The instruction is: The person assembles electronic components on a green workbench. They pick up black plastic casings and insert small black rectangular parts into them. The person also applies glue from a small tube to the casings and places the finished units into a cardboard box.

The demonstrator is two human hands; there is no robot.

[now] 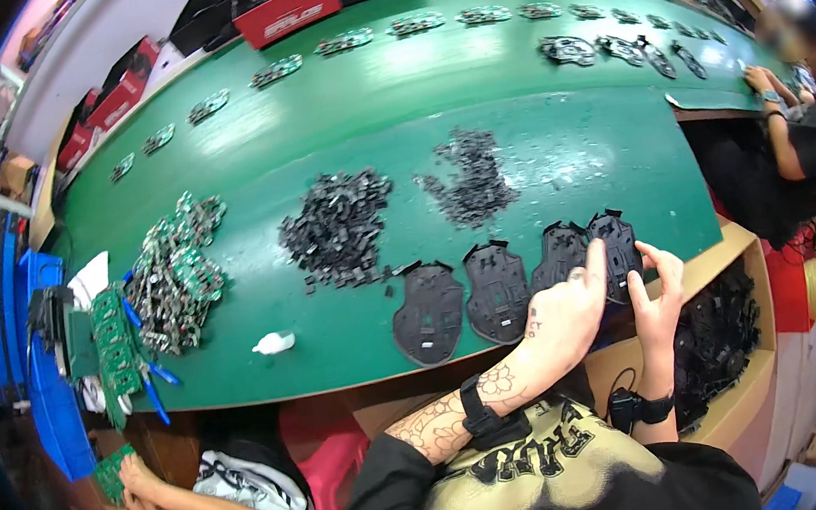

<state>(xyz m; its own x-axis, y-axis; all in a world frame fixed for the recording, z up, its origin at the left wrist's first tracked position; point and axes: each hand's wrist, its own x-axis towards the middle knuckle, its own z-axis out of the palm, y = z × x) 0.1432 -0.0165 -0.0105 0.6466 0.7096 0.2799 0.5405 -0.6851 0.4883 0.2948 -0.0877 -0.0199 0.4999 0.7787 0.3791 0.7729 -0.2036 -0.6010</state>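
Several black computer-mouse base shells [429,313] lie side by side along the near edge of the green table. My left hand [565,308] reaches over the two at the right, its index finger stretched onto the rightmost shell [615,243] and its other fingers curled and partly hidden. At that shell's right edge, my right hand [659,297] grips it with bent thumb and fingers. Beyond the shells lie a heap of small black pieces [340,227] and a looser heap of smaller black bits [472,177].
Left of the heaps is a pile of green circuit boards [178,271]. Blue-handled pliers [155,390] and a small white bottle [274,343] lie nearer. A spaced row of boards [343,41] runs along the back. A carton [757,316] of black shells stands right; co-workers sit at both sides.
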